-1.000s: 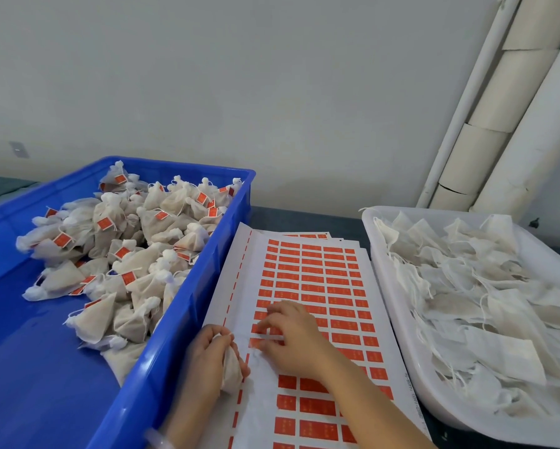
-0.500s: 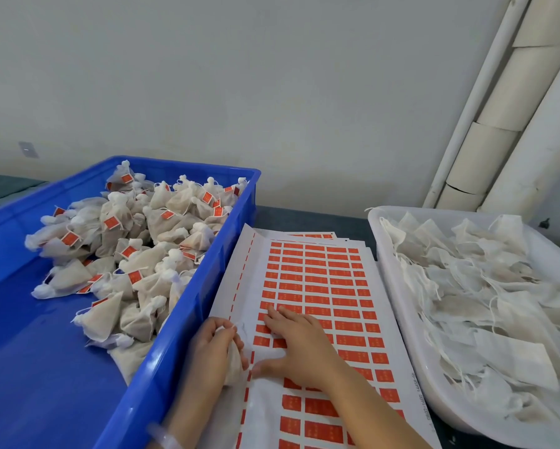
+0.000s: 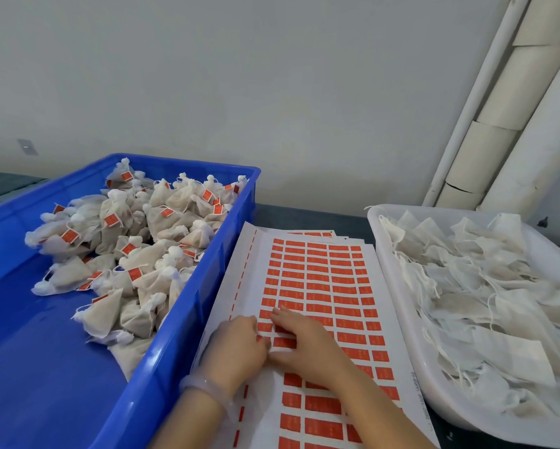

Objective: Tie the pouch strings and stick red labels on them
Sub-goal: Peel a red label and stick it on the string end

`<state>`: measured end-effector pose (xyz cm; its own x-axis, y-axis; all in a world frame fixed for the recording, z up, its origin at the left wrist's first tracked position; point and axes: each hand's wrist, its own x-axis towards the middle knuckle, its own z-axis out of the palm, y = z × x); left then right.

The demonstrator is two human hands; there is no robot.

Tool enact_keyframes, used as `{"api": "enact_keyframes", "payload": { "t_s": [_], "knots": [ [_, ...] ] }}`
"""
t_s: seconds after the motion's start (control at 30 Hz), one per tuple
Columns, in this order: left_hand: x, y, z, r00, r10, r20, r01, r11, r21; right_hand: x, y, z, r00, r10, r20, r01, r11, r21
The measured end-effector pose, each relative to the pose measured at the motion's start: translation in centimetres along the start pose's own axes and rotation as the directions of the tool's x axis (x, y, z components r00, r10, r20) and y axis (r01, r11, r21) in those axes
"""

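Observation:
A sheet of red labels (image 3: pixel 317 277) lies on the table between two bins. My left hand (image 3: pixel 236 348) rests on the sheet's left part with its fingers curled under; the small white pouch it held a moment ago is hidden beneath it. My right hand (image 3: pixel 301 341) lies right beside it, fingers stretched flat over a row of red labels, fingertips near the row's left end. A pale bracelet sits on my left wrist. Tied, labelled pouches (image 3: pixel 142 254) are heaped in the blue crate (image 3: pixel 188 319) on the left.
A white tray (image 3: pixel 398 303) on the right holds several flat, untied pouches (image 3: pixel 482 303) with loose strings. More label sheets peek out under the top one. Pale pipes (image 3: pixel 498 140) run up the wall at the back right.
My left hand has rolled over so the pouch no longer shows, and has slid right against my right hand. My right hand's fingers have shifted slightly along the labels.

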<state>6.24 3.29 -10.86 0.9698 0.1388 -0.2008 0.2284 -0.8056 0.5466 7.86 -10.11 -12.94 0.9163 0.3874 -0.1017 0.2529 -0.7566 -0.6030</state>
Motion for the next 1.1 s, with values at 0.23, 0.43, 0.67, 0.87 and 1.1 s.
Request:
{"api": "enact_keyframes", "payload": {
  "t_s": [0.23,0.43,0.67,0.87,1.1],
  "knots": [
    [-0.1,-0.8,-0.9,0.988,0.036,0.151,-0.033,0.999,-0.017,-0.9,2.7,-1.4,0.993,0.114,-0.017,-0.116,0.981,-0.159],
    [-0.5,-0.3,-0.6,0.999,0.028,0.030,-0.029,0.999,0.039,-0.8,3.0,-1.1,0.995,0.095,-0.017,-0.097,0.973,-0.209],
    [-1.7,-1.1,0.0,0.979,0.055,-0.195,-0.037,0.994,0.099,-1.2,3.5,-1.4,0.997,0.078,0.007,-0.076,0.981,-0.178],
    [-1.1,-1.2,0.3,0.983,-0.125,-0.132,0.149,0.970,0.192,-1.7,3.8,-2.1,0.996,0.081,0.038,-0.075,0.989,-0.124],
    [-0.8,-1.5,0.2,0.978,-0.173,-0.115,0.189,0.972,0.140,-1.9,3.1,-2.3,0.995,0.087,0.055,-0.078,0.986,-0.145]
  ]
}}
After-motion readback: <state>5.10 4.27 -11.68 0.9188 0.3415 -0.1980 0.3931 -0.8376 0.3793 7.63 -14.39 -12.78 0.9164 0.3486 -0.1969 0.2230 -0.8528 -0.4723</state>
